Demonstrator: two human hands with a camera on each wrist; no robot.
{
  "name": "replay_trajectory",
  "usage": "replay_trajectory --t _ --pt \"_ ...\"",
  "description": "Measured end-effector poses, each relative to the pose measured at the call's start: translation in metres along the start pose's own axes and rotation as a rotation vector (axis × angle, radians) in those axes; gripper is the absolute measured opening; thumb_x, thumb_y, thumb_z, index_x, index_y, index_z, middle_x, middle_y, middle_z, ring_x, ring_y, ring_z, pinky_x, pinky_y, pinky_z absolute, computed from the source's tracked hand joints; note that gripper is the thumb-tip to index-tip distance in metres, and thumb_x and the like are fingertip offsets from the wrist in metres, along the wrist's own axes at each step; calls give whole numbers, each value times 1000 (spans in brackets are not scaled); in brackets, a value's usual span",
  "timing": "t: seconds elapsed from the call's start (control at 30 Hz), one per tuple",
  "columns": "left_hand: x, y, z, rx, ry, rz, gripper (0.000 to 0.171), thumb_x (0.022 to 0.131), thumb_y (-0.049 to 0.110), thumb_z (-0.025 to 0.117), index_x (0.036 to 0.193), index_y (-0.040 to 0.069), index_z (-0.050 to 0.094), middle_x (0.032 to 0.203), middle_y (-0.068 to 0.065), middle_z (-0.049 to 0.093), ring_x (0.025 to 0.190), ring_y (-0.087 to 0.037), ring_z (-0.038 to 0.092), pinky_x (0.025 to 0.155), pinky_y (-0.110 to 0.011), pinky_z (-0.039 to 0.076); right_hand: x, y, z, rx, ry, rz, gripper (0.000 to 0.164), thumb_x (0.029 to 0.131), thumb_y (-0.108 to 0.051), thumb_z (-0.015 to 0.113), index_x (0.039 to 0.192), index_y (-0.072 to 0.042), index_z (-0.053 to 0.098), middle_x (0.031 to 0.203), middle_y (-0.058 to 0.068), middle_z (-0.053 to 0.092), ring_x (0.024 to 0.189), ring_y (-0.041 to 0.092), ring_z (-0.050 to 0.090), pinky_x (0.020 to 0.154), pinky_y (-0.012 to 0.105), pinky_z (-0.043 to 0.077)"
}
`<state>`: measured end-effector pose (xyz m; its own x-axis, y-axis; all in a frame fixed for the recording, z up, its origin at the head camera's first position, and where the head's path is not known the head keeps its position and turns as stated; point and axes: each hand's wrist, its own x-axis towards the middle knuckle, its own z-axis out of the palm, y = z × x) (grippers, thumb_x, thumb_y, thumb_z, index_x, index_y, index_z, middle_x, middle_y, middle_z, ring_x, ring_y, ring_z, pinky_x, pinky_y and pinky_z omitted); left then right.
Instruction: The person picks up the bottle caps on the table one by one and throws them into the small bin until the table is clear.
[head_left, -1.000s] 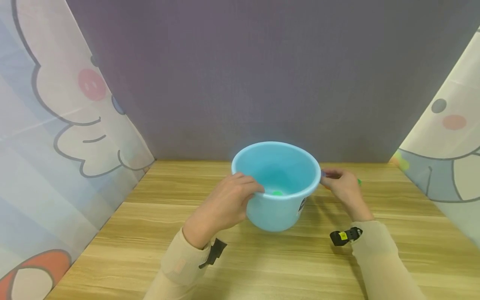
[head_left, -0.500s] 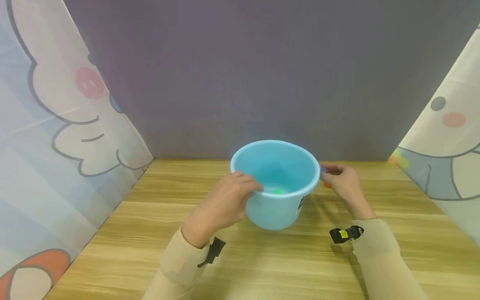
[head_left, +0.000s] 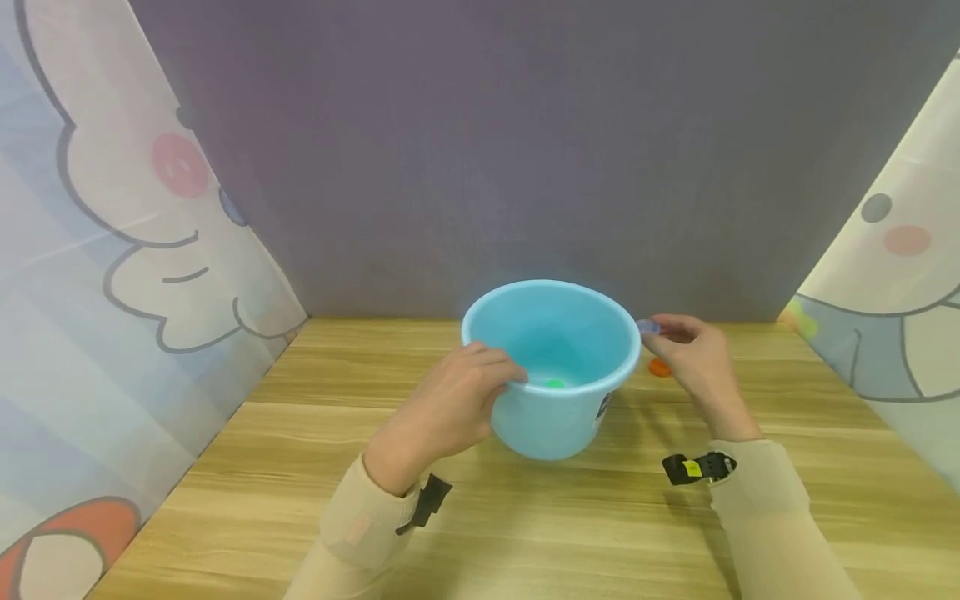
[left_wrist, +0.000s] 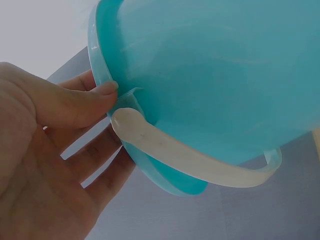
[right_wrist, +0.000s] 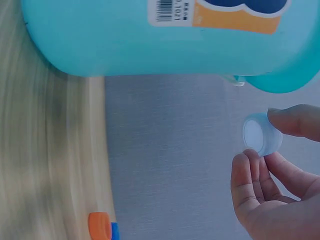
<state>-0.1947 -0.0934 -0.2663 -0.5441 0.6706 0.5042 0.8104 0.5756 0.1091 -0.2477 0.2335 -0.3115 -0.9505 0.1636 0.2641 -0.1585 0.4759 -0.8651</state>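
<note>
A light blue bucket (head_left: 551, 421) stands on the wooden table, its opening facing up. My left hand (head_left: 472, 396) grips the near left rim; in the left wrist view the thumb lies inside the edge and fingers reach behind it, beside the bucket's white handle (left_wrist: 190, 157). Just off the right side of the rim, my right hand (head_left: 697, 354) pinches a pale bluish bottle cap (right_wrist: 262, 134) between thumb and fingertips. Inside the bucket a small green thing (head_left: 554, 383) shows, partly hidden by the rim.
An orange cap (head_left: 660, 367) lies on the table (head_left: 585, 525) below my right hand. A blue piece (right_wrist: 115, 231) sits beside it in the right wrist view. Behind the table rises a grey panel (head_left: 480, 167), with printed curtains (head_left: 150, 333) at both sides.
My right hand has risen slightly and shifted right with the pale cap, uncovering the orange cap below. A green thing seen past that hand earlier is now hidden. The left hand keeps its hold.
</note>
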Motion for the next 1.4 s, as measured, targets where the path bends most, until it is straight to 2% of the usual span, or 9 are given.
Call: replay_trajectory --t 0.13,0.33,0.43,0.8,1.4 --pt "0 -1 0 0 4 0 33 76 -11 78 102 9 75 99 0 73 94 -22 62 88 -36 53 -1 -6 -2 24 21 -20 56 96 -33 70 134 6 59 121 17 61 95 5 57 72 15 54" --pt "0 -2 0 4 9 -2 33 77 -12 76 102 9 75 99 0 72 94 -22 63 88 -36 54 -3 -14 -4 62 61 -47 52 95 -30 72 131 7 61 105 -3 63 93 5 59 70 13 54" --pt "0 -2 0 4 6 -1 32 77 -12 75 102 9 75 98 0 72 94 -22 63 88 -36 53 -5 -17 -5 56 83 -56 51 95 -30 73 129 6 62 102 -8 62 93 6 58 70 12 52" --pt "0 -3 1 -2 9 2 31 80 -12 73 102 9 75 99 0 73 95 -22 63 89 -36 53 -10 -27 -11 56 128 -71 49 94 -29 73 129 3 63 102 -10 62 94 8 57 72 9 50" --pt "0 -3 0 2 8 -3 30 80 -12 73 102 9 75 97 0 72 92 -21 62 87 -35 53 -16 -42 -9 85 141 -119 45 92 -26 76 127 1 65 102 -11 64 94 9 59 73 10 51"
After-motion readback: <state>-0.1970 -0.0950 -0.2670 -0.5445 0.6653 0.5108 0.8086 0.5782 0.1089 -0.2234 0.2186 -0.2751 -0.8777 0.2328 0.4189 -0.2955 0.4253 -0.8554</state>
